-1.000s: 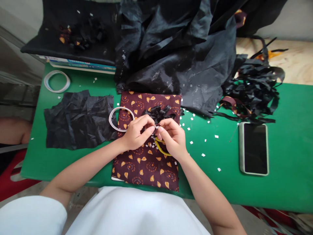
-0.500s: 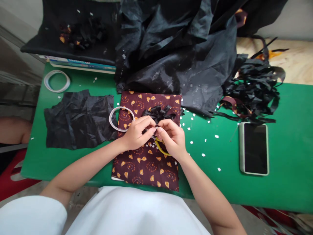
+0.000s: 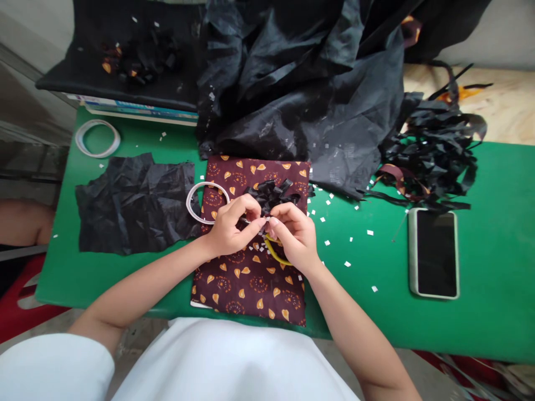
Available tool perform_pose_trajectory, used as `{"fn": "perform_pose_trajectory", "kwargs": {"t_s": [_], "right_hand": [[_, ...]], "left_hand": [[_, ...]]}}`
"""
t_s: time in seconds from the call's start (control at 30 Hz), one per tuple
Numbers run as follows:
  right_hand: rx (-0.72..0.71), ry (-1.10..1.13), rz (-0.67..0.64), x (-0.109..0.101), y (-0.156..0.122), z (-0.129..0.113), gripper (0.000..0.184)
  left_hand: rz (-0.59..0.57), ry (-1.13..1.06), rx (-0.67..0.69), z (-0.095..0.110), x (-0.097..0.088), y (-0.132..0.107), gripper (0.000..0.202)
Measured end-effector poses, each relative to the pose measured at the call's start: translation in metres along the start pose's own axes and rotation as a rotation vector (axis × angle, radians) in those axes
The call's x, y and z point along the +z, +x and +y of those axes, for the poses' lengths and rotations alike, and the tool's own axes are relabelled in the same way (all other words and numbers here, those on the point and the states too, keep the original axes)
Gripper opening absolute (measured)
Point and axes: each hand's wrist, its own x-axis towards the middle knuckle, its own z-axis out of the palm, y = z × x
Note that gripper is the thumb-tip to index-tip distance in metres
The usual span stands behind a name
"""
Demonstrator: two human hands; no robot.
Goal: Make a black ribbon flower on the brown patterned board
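My left hand [image 3: 234,225] and my right hand [image 3: 295,234] meet fingertip to fingertip over a maroon wrapped package [image 3: 251,278] with orange leaf prints. Both hands pinch something tiny and white between them, too small to name. Just beyond my fingers a black ribbon bow [image 3: 271,192] sits on the package. Yellow-handled scissors [image 3: 276,253] lie under my right hand, mostly hidden. A roll of white tape [image 3: 205,201] rests at the package's upper left corner, beside my left hand.
The green table [image 3: 493,250] carries a crumpled black paper sheet [image 3: 134,203] at left, a second tape roll [image 3: 97,139] far left, a big heap of black paper [image 3: 301,94] behind, black ribbon scraps [image 3: 430,150] and a phone [image 3: 437,253] at right. Small white bits are scattered about.
My left thumb and fingers have shifted slightly at the pinch; otherwise both hands stay where they were.
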Motion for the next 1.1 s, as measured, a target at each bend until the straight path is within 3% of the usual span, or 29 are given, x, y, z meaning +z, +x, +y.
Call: {"fn": "perform_pose_trajectory", "kwargs": {"t_s": [0.1,0.3,0.73,0.93,1.1], "right_hand": [[0.002,-0.024,0.027,0.0006,0.0001,0.0003,0.021],[-0.015,-0.011,0.044,0.0003,-0.0011,0.0003,0.02],[-0.046,-0.117,0.073,0.0019,-0.0023,-0.0002,0.014],[-0.062,-0.171,0.131,0.005,-0.0033,0.0009,0.012],[-0.08,-0.197,0.161,0.006,-0.0029,0.0006,0.011]], "left_hand": [[0.006,0.067,0.053,0.0035,-0.0006,0.002,0.008],[-0.027,0.176,0.03,0.0065,-0.0005,0.0042,0.009],[-0.059,0.201,0.005,0.0052,-0.0005,0.0048,0.013],[0.016,0.222,0.022,0.0049,0.0012,0.002,0.006],[-0.026,0.23,0.06,0.0059,0.0011,0.0001,0.007]]}}
